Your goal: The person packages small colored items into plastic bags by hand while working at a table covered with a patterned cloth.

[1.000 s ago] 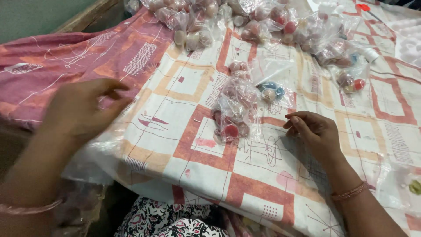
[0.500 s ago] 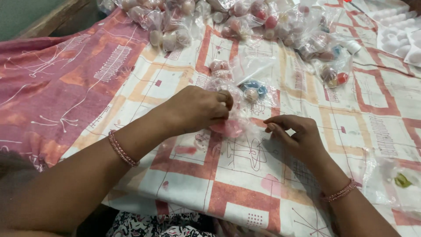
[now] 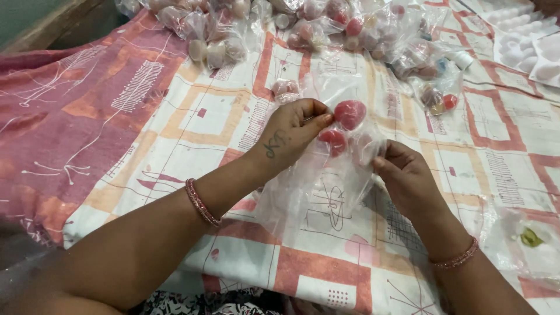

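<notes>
Two hands, left hand (image 3: 291, 131) and right hand (image 3: 405, 181), pinch one clear plastic bag (image 3: 326, 192) holding round pink balls (image 3: 350, 114); more filled clear bags (image 3: 373, 29) lie beyond them.

Two hands, left (image 3: 291, 131) and right (image 3: 405, 178), one clear bag (image 3: 326, 192) between them, two red balls (image 3: 350, 114) in it, two bangles (image 3: 201, 202), one per wrist, many filled bags (image 3: 373, 29) behind, too many to count

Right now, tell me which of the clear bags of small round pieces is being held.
The clear bag with pink-red pieces, pinched between the left hand and right hand. The other bags lie untouched along the cloth's far edge.
</notes>
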